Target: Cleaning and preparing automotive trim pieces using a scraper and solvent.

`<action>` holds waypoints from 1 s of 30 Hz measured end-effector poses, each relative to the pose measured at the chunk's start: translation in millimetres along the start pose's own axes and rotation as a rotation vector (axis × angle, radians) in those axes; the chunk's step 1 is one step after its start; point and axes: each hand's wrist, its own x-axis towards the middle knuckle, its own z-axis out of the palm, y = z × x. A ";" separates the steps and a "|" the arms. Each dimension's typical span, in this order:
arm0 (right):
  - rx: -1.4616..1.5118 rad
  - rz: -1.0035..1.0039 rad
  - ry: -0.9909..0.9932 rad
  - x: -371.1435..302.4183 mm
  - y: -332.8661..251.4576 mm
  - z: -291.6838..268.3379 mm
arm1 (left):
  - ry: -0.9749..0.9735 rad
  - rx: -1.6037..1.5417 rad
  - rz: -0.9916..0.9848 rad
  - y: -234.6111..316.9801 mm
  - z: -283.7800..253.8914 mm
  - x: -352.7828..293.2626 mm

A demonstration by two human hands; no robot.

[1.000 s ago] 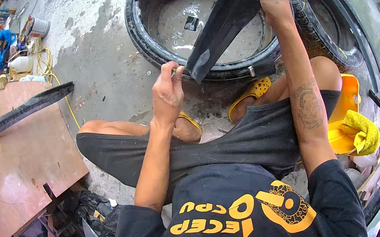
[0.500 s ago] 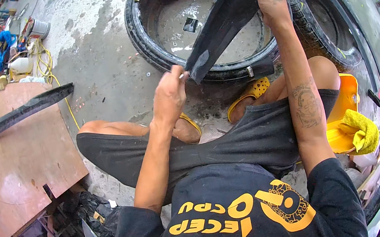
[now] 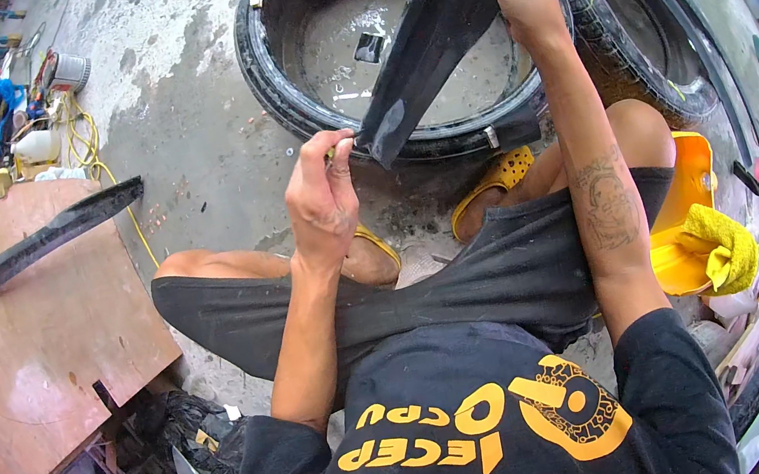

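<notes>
Over ring (image 3: 271, 83): tapered black strip (image 3: 431, 40), grey patch (image 3: 390, 120).

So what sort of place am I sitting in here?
Most likely a workshop or garage: a large tire and a treaded tire are on a stained concrete floor, with a pail among clutter at the upper left.
</notes>
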 end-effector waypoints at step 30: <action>-0.171 -0.233 0.051 -43.7 -65.6 36.2 | 0.066 0.064 0.073 17.0 4.0 9.6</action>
